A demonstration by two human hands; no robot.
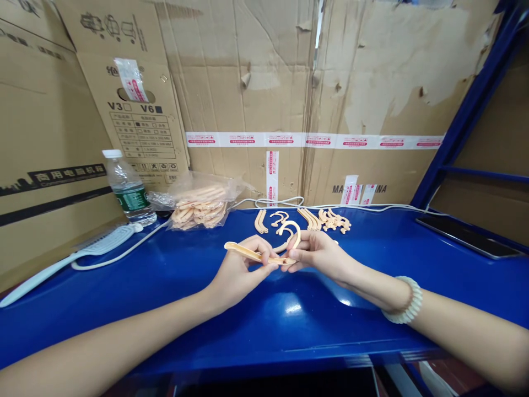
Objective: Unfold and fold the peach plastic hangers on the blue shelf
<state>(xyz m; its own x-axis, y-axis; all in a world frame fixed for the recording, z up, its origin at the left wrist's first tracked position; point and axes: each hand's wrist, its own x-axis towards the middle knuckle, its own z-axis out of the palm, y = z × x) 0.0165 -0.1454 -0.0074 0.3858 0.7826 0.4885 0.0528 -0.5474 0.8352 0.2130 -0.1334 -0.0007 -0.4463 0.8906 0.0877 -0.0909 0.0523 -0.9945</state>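
Observation:
My left hand (242, 267) pinches a long beige plastic strip (242, 251) that sticks out to the left. My right hand (320, 255) grips a curved beige hook piece (291, 227) and meets the strip's right end, both held just above the blue table (185, 309). A pale bead bracelet (407, 302) sits on my right wrist. Behind my hands, loose beige hooks and strips (314, 219) lie in small groups on the table.
A clear bag of beige parts (200, 205) lies back left beside a water bottle (129, 188). A white comb-like tool (74, 255) and white cable (124, 251) lie at left. A dark phone (467, 236) rests far right. Cardboard boxes (256, 82) wall the back.

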